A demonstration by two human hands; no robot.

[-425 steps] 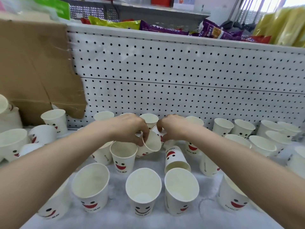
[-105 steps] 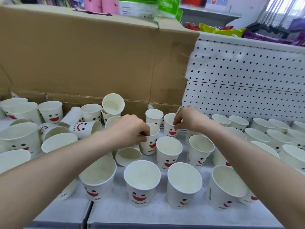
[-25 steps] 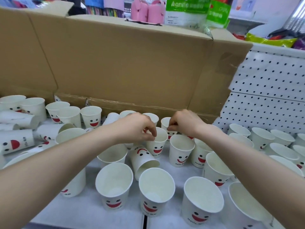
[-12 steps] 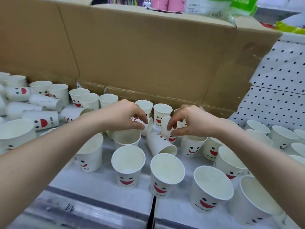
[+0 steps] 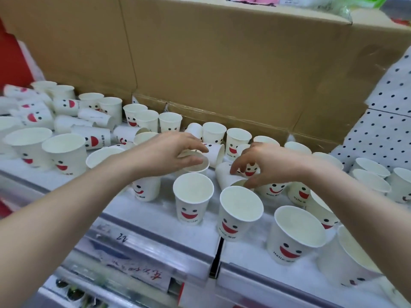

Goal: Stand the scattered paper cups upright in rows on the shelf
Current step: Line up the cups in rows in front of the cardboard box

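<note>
At frame centre the left hand (image 5: 169, 154) now holds a tilted cup (image 5: 196, 162) by its rim; the right hand (image 5: 266, 163) has shifted its grip to the lying cup (image 5: 224, 177).

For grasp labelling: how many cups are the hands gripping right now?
2. The left hand grips a tilted cup at its rim, behind the front row. The right hand pinches a lying cup just right of it, thumb at its mouth. Palms may hide others.

Brown cardboard sheets (image 5: 222, 63) standing along the back, white pegboard panel (image 5: 382, 130) at right, red surface (image 5: 13, 61) at left
</note>
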